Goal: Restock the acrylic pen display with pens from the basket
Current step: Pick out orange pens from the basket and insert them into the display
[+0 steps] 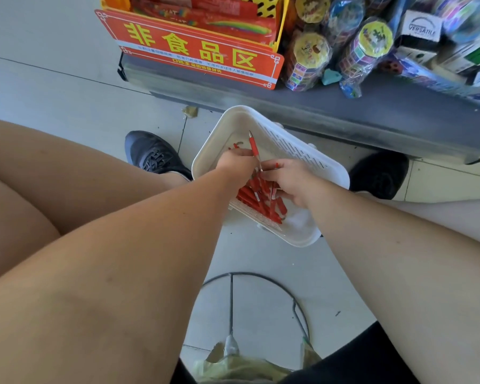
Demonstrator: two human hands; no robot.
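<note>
Reaching down from the frame's lower corners, both forearms meet at centre: the left hand [236,166] pinches one red pen [253,147], tilted upward; the right hand [292,182] curls round several pens [261,202] inside the white basket [297,151].

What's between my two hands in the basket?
In the head view, a red pen sticks up between the left hand and right hand, above the heap of pens in the white basket.

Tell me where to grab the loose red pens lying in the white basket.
Pinch the red pens across their mid-barrels, coming from above: they lie flat and roughly parallel on the floor of the white basket, whose walls block any sideways approach.
</note>
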